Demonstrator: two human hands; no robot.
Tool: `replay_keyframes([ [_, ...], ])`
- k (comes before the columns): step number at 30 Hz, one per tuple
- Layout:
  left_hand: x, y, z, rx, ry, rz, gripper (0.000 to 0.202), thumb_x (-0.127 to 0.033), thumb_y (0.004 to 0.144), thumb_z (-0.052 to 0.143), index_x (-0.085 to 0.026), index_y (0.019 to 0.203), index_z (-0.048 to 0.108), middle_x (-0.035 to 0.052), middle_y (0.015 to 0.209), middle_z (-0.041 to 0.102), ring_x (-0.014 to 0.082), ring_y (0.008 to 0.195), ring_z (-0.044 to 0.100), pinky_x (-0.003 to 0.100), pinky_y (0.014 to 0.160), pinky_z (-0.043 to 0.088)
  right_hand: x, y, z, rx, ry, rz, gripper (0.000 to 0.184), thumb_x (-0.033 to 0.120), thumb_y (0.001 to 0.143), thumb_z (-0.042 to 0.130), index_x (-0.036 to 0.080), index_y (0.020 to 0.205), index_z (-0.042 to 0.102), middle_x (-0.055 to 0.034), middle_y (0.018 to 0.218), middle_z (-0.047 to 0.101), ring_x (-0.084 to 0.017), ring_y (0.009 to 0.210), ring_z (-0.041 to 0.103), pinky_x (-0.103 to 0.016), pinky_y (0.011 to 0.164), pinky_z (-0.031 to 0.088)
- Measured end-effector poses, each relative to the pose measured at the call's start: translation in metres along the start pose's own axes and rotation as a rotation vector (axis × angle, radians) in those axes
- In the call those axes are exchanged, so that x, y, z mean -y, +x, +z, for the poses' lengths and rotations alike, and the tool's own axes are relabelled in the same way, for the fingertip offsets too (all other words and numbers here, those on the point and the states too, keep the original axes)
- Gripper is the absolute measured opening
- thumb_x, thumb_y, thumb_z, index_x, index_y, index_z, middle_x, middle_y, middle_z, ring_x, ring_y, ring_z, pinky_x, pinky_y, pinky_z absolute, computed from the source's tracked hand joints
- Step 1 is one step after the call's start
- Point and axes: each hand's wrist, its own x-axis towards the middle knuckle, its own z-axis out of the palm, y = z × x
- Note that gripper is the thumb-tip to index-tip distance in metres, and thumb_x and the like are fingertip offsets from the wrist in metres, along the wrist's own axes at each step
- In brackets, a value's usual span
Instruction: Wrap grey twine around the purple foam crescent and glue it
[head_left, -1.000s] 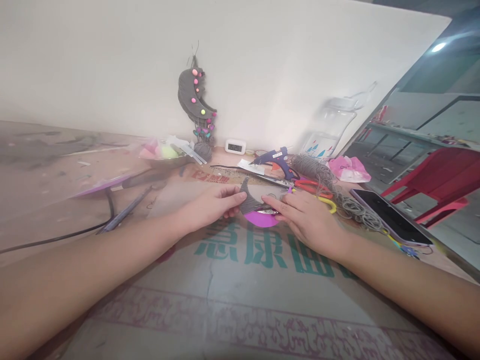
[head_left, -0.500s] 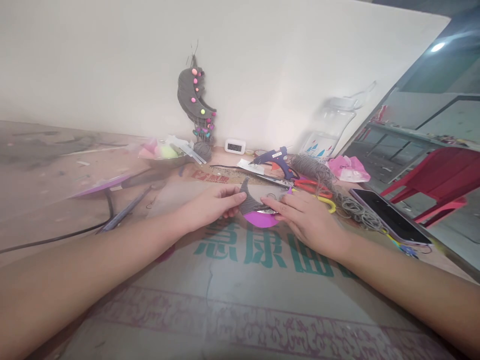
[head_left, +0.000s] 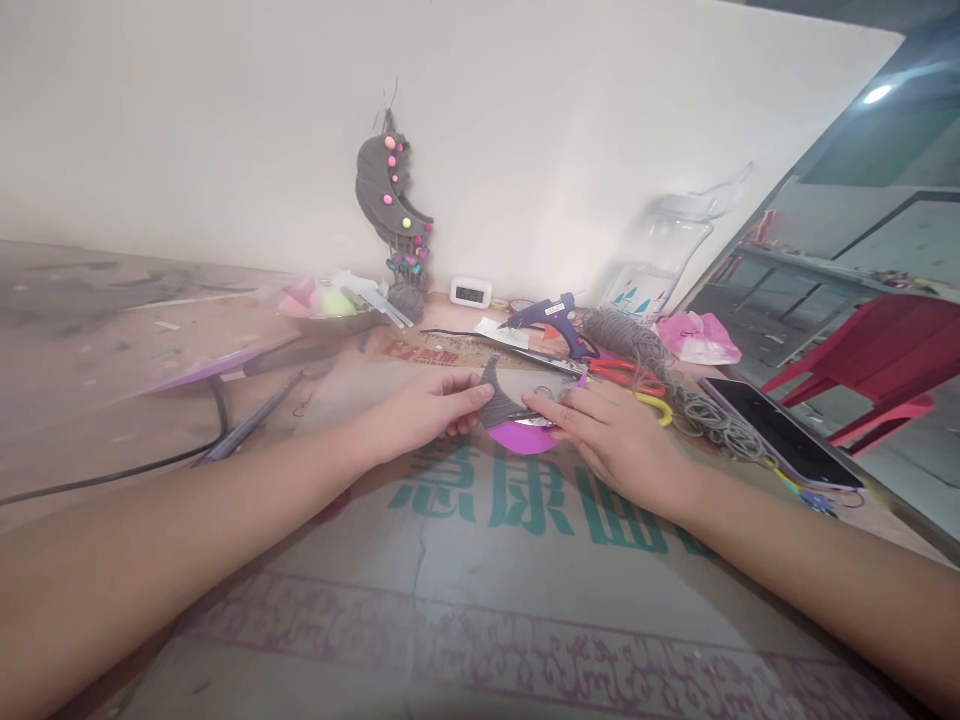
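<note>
Between my hands is a purple crescent (head_left: 523,438), its left part wrapped in grey yarn (head_left: 497,405). My left hand (head_left: 448,402) pinches the wrapped left end between thumb and fingers. Over at the right side, my right hand (head_left: 611,425) closes on the crescent, its index finger pressed towards the yarn's edge. A small purple tip shows above the right fingers, and the part beneath them is hidden. Behind hangs a grey yarn-wrapped moon (head_left: 379,190) with coloured pompoms, against the white wall.
Beyond my hands lie a blue glue gun (head_left: 551,315), red-handled scissors (head_left: 622,375), and loose grey yarn (head_left: 637,340). A phone (head_left: 780,430) rests at the right, near the table's edge. Farther left stands a bowl (head_left: 322,318) of pompoms. Printed cardboard (head_left: 450,590) covers the tabletop.
</note>
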Motion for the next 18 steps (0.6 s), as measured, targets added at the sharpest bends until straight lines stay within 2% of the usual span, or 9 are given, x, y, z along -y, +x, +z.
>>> replay_keyframes([
  [10, 0.0006, 0.0007, -0.0008, 0.010, 0.031, 0.014, 0.033, -0.050, 0.085, 0.048, -0.019, 0.074, 0.050, -0.0022, 0.065, 0.050, 0.0106, 0.058, 0.046, 0.022, 0.053, 0.034, 0.0016, 0.0007, -0.0019, -0.005, 0.036, 0.012, 0.039, 0.015, 0.094, 0.039, 0.017, 0.131, 0.051, -0.0055, 0.083, 0.055, -0.019, 0.074, 0.046, -0.031, 0.064, 0.036],
  [18, 0.0010, 0.0024, -0.0008, -0.004, 0.036, 0.005, 0.034, -0.050, 0.086, 0.048, -0.018, 0.075, 0.051, -0.0023, 0.065, 0.051, 0.0103, 0.058, 0.047, 0.021, 0.052, 0.035, 0.0002, 0.0006, -0.0013, -0.167, 0.099, 0.046, 0.040, 0.020, 0.095, 0.041, 0.012, 0.134, 0.046, -0.0057, 0.079, 0.050, -0.020, 0.073, 0.046, -0.032, 0.066, 0.039],
])
